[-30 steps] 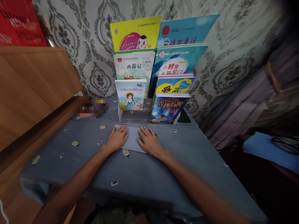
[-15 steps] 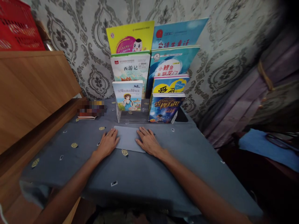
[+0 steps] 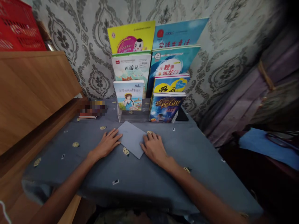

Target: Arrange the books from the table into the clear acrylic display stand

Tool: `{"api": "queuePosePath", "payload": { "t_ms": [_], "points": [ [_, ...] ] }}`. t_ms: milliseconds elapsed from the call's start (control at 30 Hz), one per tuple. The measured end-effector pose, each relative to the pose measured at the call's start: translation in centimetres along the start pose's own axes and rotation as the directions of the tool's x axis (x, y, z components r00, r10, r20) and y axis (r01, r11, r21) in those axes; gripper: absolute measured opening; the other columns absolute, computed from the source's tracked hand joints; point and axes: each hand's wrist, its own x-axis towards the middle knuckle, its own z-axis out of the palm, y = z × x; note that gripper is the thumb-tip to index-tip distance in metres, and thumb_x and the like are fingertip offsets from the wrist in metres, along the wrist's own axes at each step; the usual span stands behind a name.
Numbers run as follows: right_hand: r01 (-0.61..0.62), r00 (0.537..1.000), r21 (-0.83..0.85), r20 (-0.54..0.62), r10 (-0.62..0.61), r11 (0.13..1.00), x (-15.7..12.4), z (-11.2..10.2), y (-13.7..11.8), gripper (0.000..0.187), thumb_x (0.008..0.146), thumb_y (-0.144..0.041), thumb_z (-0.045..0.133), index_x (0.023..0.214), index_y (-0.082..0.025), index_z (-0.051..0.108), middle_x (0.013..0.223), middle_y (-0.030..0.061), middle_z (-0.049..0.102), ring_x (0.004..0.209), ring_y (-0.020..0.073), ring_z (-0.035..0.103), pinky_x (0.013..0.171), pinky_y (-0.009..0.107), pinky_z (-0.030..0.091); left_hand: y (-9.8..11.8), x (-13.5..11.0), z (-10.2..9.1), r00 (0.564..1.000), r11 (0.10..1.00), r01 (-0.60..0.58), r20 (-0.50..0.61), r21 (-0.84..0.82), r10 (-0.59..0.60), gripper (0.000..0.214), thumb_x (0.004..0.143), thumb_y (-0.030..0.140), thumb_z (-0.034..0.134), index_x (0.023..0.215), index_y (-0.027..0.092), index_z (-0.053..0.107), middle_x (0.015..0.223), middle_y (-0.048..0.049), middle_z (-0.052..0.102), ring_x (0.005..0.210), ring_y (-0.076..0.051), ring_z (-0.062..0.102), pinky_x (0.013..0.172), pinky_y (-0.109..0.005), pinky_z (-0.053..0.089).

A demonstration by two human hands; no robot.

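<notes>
tablecloth [image 3: 140,177]: grey-blue, printed with yellow pineapples, hanging over the table's front edge
wall [image 3: 70,18]: pale, with dark damask shapes
left side: wooden cabinet [image 3: 35,87], one red basket [image 3: 21,29] on it
right side: one curtain [image 3: 252,102], tied in; below it, a blue cloth [image 3: 254,144] with one pair of glasses [image 3: 279,140]
books [image 3: 128,96]: seven covers showing, three in the left column, four in the right, upright in a clear stand [image 3: 134,116]; more edges behind
slab [image 3: 182,115]: one, black, flat, beside the right column
blurred pile [image 3: 93,109]: by the cabinet, contents unreadable
paper [image 3: 132,140]: one piece, grey-blue, flat and skewed on the tablecloth, before the stand, between the hands
hands: two, palms down, ungripped; left hand [image 3: 108,143] spread, fingertips at the paper's left edge; right hand [image 3: 154,147] loosely bent, touching its right corner
</notes>
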Motion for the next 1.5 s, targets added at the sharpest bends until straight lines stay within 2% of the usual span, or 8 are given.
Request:
{"api": "queuePosePath", "payload": {
  "t_ms": [133,233,500,767,867,1033,1267,1500],
  "points": [
    [0.002,1.000,-0.010,0.005,-0.002,1.000,-2.4,-0.5,-0.8,0.031,0.098,-0.033,0.049,0.111,-0.011,0.066,0.112,0.0190,0.065,0.107,0.0334,0.055,0.088,0.044,0.039,0.3,2.0,0.0,0.992,0.999,-0.032,-0.121,-0.011,0.030,0.036,0.102,0.038,0.039,0.129,0.025,0.059,0.128,-0.0095,0.059,0.118,-0.026,0.053,0.102,-0.046,0.045],
    [0.029,0.999,0.016,0.012,-0.029,0.999,-3.6,-0.7,-1.8,0.027,0.098,-0.031,0.050,0.105,-0.012,0.067,0.107,0.0168,0.066,0.103,0.0312,0.056,0.088,0.043,0.039,0.6,4.0,0.6,0.978,0.997,-0.078,-0.194,-0.018,0.073,0.030,0.100,0.032,0.042,0.121,0.022,0.062,0.114,-0.0078,0.060,0.105,-0.023,0.054,0.100,-0.043,0.046],
    [0.084,0.996,0.100,-0.006,-0.084,0.991,-3.5,0.0,-2.9,0.021,0.099,-0.026,0.048,0.106,-0.016,0.065,0.108,0.0123,0.066,0.106,0.0288,0.056,0.091,0.041,0.038,0.9,6.9,2.3,0.951,0.993,-0.099,-0.298,-0.066,0.075,0.026,0.099,0.024,0.043,0.116,0.019,0.062,0.112,-0.0077,0.060,0.104,-0.023,0.053,0.097,-0.039,0.047],
    [0.073,0.996,0.010,-0.061,-0.072,0.997,-1.7,2.2,-1.9,0.031,0.098,-0.012,0.042,0.122,-0.017,0.060,0.108,0.0118,0.063,0.101,0.0264,0.055,0.086,0.039,0.040,0.9,8.2,2.7,0.931,0.994,-0.048,-0.365,-0.095,0.010,0.022,0.097,0.020,0.046,0.108,0.020,0.065,0.106,-0.0066,0.061,0.101,-0.022,0.054,0.095,-0.038,0.048],
    [0.092,0.993,0.018,-0.079,-0.090,0.996,-1.8,2.1,-1.8,0.028,0.099,-0.026,0.050,0.123,-0.017,0.061,0.109,0.0127,0.063,0.102,0.0277,0.054,0.086,0.040,0.040,0.9,8.9,2.8,0.922,0.994,-0.039,-0.388,-0.101,-0.003,0.022,0.096,0.017,0.046,0.106,0.019,0.065,0.104,-0.0070,0.062,0.101,-0.023,0.054,0.094,-0.037,0.048],
    [0.222,0.970,0.096,-0.122,-0.210,0.970,-3.0,1.3,-1.1,0.069,0.082,-0.064,0.065,0.130,-0.015,0.057,0.111,0.0137,0.060,0.101,0.0307,0.053,0.089,0.046,0.041,0.5,9.1,3.1,0.901,0.988,-0.046,-0.433,-0.151,-0.025,0.020,0.094,0.014,0.048,0.103,0.019,0.066,0.102,-0.0068,0.063,0.099,-0.022,0.055,0.091,-0.037,0.049],
    [0.187,0.974,0.126,-0.156,-0.167,0.974,-2.3,1.9,-0.5,0.055,0.086,-0.055,0.066,0.126,-0.017,0.060,0.108,0.0113,0.062,0.098,0.0269,0.053,0.085,0.039,0.041,-0.3,9.1,3.5,0.874,0.972,-0.023,-0.477,-0.233,-0.093,0.021,0.094,0.014,0.045,0.094,0.020,0.066,0.096,-0.0057,0.063,0.092,-0.021,0.057,0.088,-0.036,0.048],
    [0.174,0.971,0.112,-0.184,-0.152,0.978,-1.5,2.7,-0.2,0.052,0.088,-0.055,0.063,0.124,-0.017,0.060,0.103,0.0095,0.062,0.097,0.0263,0.054,0.082,0.038,0.041,-0.5,8.9,3.4,0.895,0.965,-0.010,-0.432,-0.263,-0.109,0.024,0.094,0.015,0.042,0.095,0.019,0.065,0.098,-0.0067,0.065,0.096,-0.021,0.059,0.093,-0.038,0.048]
  ]
}}
